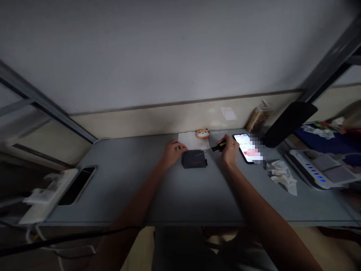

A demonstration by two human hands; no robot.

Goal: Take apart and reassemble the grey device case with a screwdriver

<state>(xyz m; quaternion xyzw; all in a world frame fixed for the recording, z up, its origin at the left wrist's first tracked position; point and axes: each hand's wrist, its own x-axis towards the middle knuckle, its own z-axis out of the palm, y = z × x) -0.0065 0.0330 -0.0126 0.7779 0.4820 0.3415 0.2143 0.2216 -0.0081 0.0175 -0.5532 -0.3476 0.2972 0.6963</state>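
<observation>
A small dark box lies flat on the grey table, with a short black piece sticking out at its right side. My left hand is by the box's far left corner, fingers curled and closed; whatever they may hold is too small to make out. In my right hand is a screwdriver with a black and yellow handle. Its thin shaft points left, and the tip is over or on the top of the box; contact cannot be told.
Behind the box lie a white paper sheet and an orange animal-face case. A lit phone, crumpled tissue, carton, black cylinder and laptop cooler are rightward. Leftward: another phone and a power strip.
</observation>
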